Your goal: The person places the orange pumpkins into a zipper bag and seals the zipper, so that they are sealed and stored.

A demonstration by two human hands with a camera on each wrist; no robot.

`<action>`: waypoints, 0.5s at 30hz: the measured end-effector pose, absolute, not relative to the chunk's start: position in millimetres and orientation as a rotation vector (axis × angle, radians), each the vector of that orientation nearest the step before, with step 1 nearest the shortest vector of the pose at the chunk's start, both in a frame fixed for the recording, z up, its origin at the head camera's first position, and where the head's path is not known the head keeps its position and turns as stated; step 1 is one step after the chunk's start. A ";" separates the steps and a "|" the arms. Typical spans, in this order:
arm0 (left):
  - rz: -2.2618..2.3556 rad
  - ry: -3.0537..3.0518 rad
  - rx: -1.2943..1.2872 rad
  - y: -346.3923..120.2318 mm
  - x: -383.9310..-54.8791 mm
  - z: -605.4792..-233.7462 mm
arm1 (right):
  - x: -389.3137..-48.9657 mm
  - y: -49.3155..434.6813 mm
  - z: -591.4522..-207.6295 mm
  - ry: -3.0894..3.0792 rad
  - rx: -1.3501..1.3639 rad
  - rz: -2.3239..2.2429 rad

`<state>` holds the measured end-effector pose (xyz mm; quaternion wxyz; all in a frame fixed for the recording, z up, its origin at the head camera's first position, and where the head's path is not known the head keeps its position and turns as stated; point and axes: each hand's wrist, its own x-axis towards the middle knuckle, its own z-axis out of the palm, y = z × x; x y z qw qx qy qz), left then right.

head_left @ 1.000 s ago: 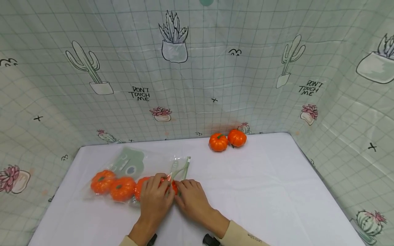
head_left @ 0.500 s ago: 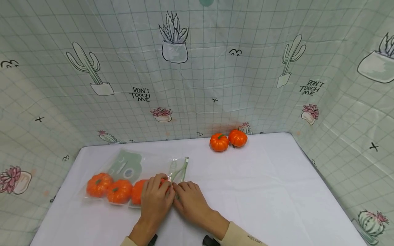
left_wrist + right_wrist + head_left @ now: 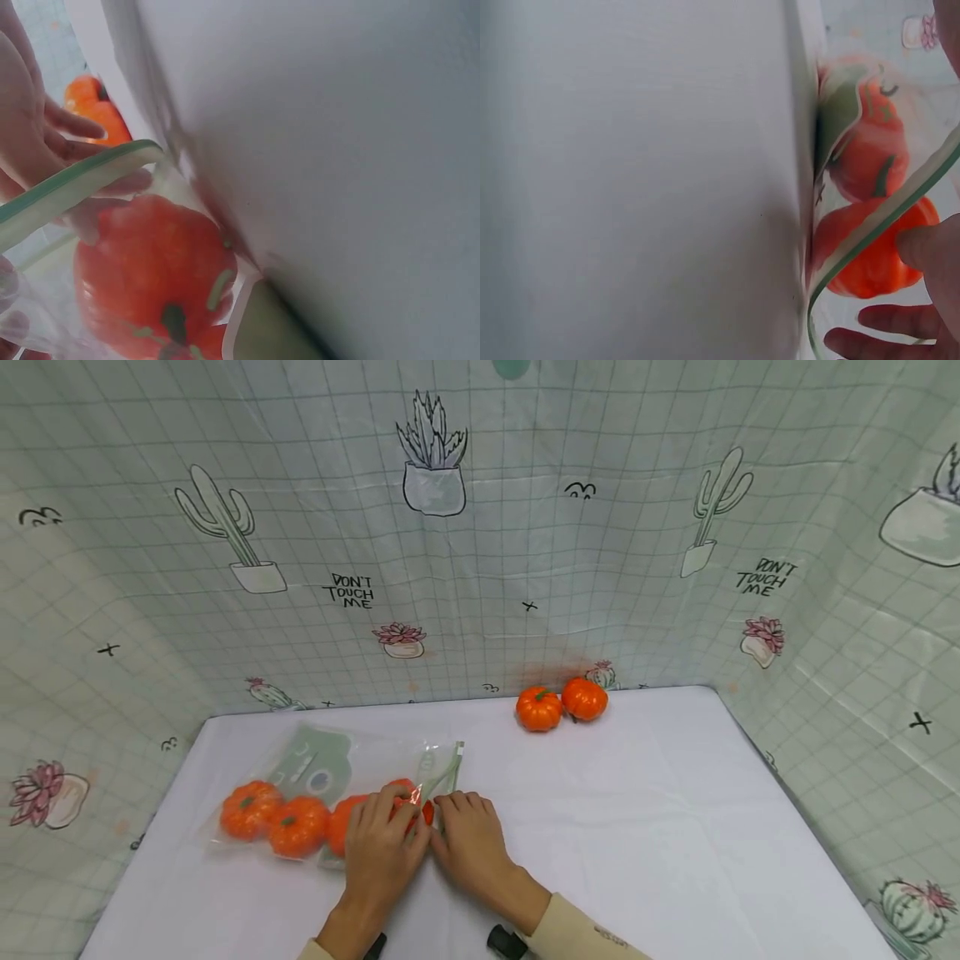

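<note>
A clear zip bag (image 3: 382, 747) with a green print lies on the left half of the table, with several orange toy pumpkins (image 3: 300, 827) in a row inside. My left hand (image 3: 381, 839) grips it near its mouth, its fingers curled over the plastic. One pumpkin (image 3: 907, 259) sits across the green-edged zip (image 3: 889, 214), partly outside the bag. My right hand (image 3: 474, 843) is at this mouth, its thumb (image 3: 915, 246) against that pumpkin and its fingers nearly straight. From the left wrist, a pumpkin (image 3: 150, 277) shows through hazy plastic, right-hand fingers (image 3: 82, 124) beyond the zip.
Two more toy pumpkins, one with a green stem (image 3: 538, 708) and one beside it (image 3: 585, 699), stand at the table's back edge. A white cloth (image 3: 637, 827) covers the table. Behind and at both sides hangs a gridded sheet (image 3: 480, 552) with cactus drawings.
The bag and its pumpkins have shifted slightly left. My right hand first closed in on the left hand, then moved a little right, so red shows between the hands again.
</note>
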<state>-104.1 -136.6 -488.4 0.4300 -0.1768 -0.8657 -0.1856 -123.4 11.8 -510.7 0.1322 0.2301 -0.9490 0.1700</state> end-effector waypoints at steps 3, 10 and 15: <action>-0.467 -2.151 -0.444 -136.0 -104.8 -488.5 | -122.8 14.1 -510.7 -2.768 0.638 0.506; -0.473 -2.168 -0.438 -136.1 -105.8 -487.7 | -121.7 34.6 -505.8 -2.793 0.649 0.536; -0.459 -2.209 -0.419 -138.4 -103.5 -487.4 | -132.2 59.7 -498.9 -2.750 0.601 0.613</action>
